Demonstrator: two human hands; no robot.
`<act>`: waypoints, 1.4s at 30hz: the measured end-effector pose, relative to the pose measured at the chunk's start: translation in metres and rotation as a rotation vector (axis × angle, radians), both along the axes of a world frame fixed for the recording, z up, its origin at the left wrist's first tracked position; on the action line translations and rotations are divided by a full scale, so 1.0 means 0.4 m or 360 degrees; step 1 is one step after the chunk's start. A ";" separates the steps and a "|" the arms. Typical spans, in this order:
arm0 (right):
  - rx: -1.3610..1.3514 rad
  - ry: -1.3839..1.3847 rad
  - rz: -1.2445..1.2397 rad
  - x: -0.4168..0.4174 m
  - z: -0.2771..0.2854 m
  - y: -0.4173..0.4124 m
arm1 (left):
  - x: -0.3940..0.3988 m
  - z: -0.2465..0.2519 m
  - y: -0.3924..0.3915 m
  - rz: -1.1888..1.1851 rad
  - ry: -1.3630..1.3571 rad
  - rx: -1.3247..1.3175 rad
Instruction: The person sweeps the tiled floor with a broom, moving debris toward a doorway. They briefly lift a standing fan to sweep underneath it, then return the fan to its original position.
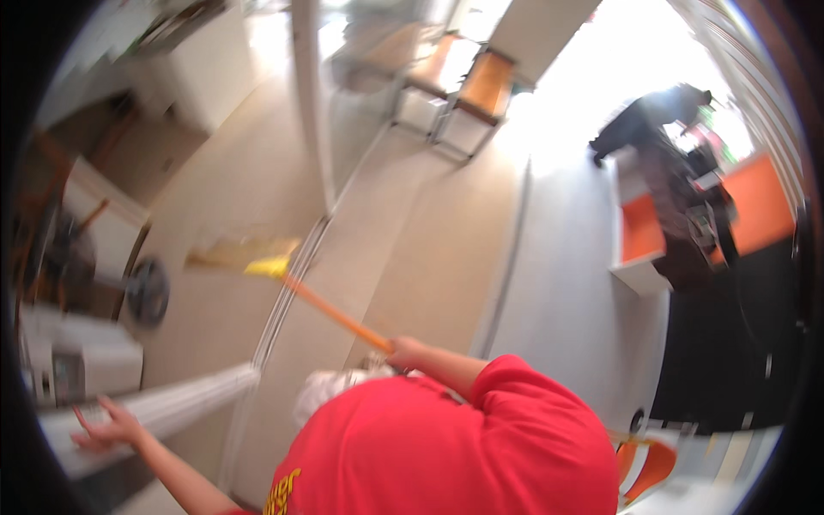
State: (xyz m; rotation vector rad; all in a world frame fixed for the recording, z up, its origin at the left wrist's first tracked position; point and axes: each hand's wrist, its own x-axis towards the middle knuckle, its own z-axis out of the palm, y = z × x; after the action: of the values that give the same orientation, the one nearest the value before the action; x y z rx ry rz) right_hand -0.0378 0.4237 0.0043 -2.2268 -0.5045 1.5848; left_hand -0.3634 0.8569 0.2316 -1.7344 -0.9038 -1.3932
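Observation:
My right hand grips the orange handle of a broom in front of my waist. The handle slants away to the left, down to a yellow broom head with blurred brownish bristles. That end is over the floor beside a metal sliding-door track. Out to the lower left, my left hand holds nothing, its fingers spread. It appears in front of a white door frame; whether it touches the frame I cannot tell. White crumpled material shows by my waist.
A glass partition post rises ahead. Wooden-topped tables stand beyond it. At left are a grey round wheel-like object and a white machine. On the right, blurred dark items lie about an orange-and-white counter. An orange chair is lower right.

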 end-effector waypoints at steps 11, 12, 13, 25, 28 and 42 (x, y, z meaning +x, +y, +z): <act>-0.0195 -0.0715 0.0257 0.037 0.289 -0.052 | 0.582 -0.256 0.235 -0.0649 0.0547 -0.1507; -0.0271 -0.0746 0.0262 0.034 0.311 -0.054 | 0.614 -0.236 0.239 -0.0504 0.0593 -0.1681; -0.0330 -0.0821 0.0283 0.032 0.340 -0.054 | 0.620 -0.265 0.295 -0.0366 0.0583 -0.1679; 0.0143 -0.1635 0.0059 -0.012 0.459 -0.050 | 0.728 -0.528 0.699 -0.0336 -0.0032 -0.2675; 0.0151 -0.1716 0.0021 -0.043 0.470 -0.051 | 0.729 -0.533 0.768 -0.0762 -0.0330 -0.2786; -0.0037 -0.1841 -0.0149 -0.111 0.477 0.011 | 0.758 -0.469 0.870 -0.0785 -0.0085 -0.2784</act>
State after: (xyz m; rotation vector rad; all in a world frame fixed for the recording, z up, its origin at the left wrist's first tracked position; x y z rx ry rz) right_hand -0.0821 0.4280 0.1950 -2.9361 -0.6228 0.0974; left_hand -0.0602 1.2051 0.0438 -3.2912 -2.1493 -0.6973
